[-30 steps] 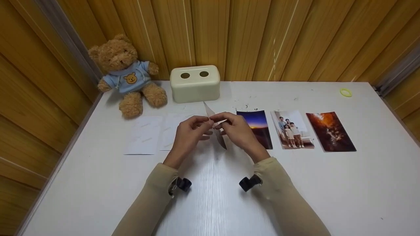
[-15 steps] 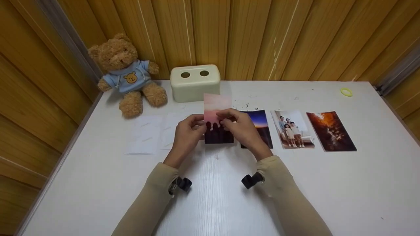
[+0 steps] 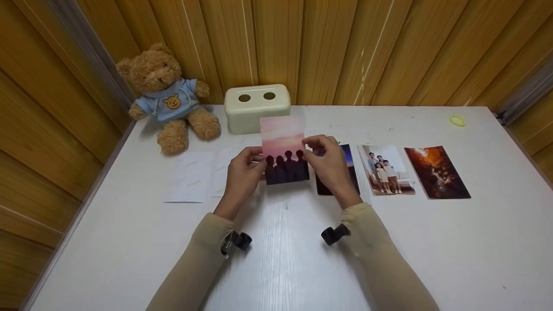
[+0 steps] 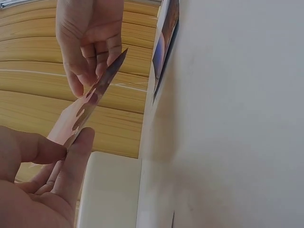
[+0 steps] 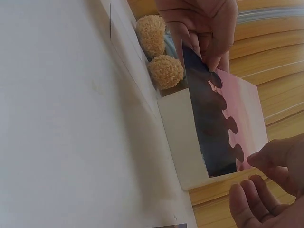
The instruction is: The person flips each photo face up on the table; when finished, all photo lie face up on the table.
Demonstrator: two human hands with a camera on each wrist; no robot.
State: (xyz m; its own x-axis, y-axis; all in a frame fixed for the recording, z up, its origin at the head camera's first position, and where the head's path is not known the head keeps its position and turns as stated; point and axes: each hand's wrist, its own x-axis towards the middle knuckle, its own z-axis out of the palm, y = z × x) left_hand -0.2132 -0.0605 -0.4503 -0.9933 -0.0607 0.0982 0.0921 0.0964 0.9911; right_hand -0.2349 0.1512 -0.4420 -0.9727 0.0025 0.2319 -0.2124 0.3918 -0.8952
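Observation:
A photo print (image 3: 284, 149) with a pink sky and a row of dark silhouettes is held up above the table, picture side toward the head camera. My left hand (image 3: 244, 176) pinches its left edge between thumb and fingers, also plain in the left wrist view. At the opposite edge, my right hand (image 3: 330, 166) holds the print with thumb and index fingertips, the other fingers curled apart from it. Behind the right hand lies a sunset photo (image 3: 352, 168), partly covered. To the left, two white sheets with faint marks (image 3: 186, 177) (image 3: 220, 172) lie flat, one partly behind the left hand.
A family photo (image 3: 385, 170) and an orange-brown photo (image 3: 438, 172) lie at the right. A cream box with two holes (image 3: 258, 110) stands at the back, beside a teddy bear (image 3: 170, 101) in a blue top. A yellow ring (image 3: 457, 120) lies far right.
The print has turned from edge-on to facing the head camera and shifted slightly up. My right hand has moved outward to the print's right edge; the left hand has stayed nearly still.

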